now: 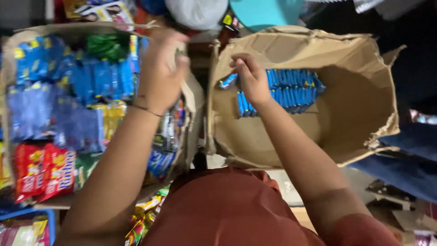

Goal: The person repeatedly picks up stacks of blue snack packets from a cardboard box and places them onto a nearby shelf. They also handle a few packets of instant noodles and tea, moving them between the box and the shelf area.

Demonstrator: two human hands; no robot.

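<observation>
Cluttered shop stock fills the whole head view below you, and two cardboard boxes sit side by side in the middle of it. Your right hand (251, 79) is down inside the right-hand box (364, 91), fingers pinched together at the left end of the small blue packets (293, 91); whether they actually grip one, you cannot tell from here. Those packets stand in two short rows against the box's back wall, too tightly packed and too blurred to count, with one loose packet (227, 82) lying just left of your fingers. Your left hand (160, 73) is up at the rim of the left-hand box (32, 34), curled around something pale, and the thing itself is hidden in the fist. A thin bracelet (145, 109) circles that wrist. Blue packs (54, 91) crowd the left box, beyond counting, with red bags (43, 171) at its near edge, two at least, and yellow ones (111, 116) partly under your forearm. Plenty of bare cardboard floor lies open in the right box, in front of and to the right of the rows. Its near wall is torn and ragged. Only a narrow gap separates the two boxes, and your rust-coloured shirt (227, 209) blocks everything nearest you.
</observation>
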